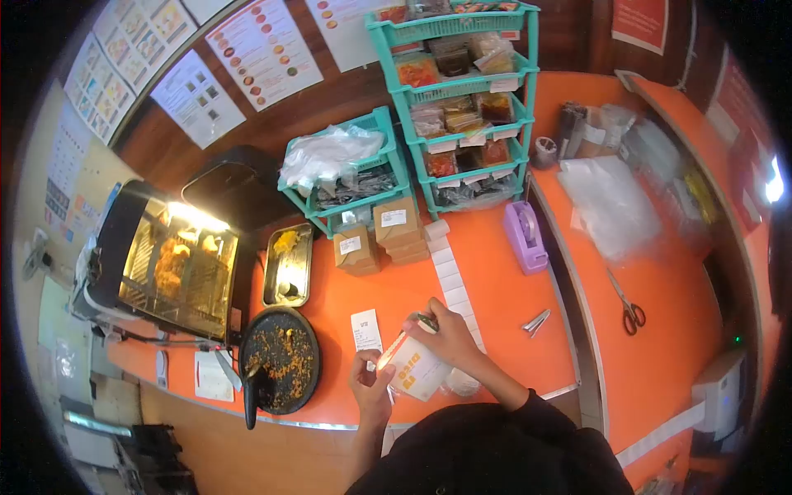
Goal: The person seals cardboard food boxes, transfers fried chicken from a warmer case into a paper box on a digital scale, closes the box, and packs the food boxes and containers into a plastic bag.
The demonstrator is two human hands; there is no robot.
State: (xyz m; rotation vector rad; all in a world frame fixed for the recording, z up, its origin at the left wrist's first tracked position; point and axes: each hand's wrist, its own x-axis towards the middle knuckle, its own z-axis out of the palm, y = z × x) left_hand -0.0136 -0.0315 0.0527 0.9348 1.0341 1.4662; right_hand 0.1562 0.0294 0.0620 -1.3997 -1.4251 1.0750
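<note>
A white paper packet with yellow print (419,375) lies tilted in front of me at the counter's near edge. My left hand (373,384) pinches its left corner between thumb and fingers. An orange-lit strip (391,352) runs along the packet's upper left edge; I cannot make out what it is. My right hand (450,337) is closed around a dark pen-like object (426,322) just above the packet's top. Close behind my left hand lies a printed receipt (365,330). A small round white item (462,383) is partly hidden under my right forearm.
A black pan with crumbs (285,363) and a metal tray (287,268) are on the left, beside a lit food warmer (177,260). Brown boxes (400,231), teal racks (462,107), a label strip (450,272), a purple tape dispenser (525,235), a stapler (536,322) and scissors (629,309) surround the work area.
</note>
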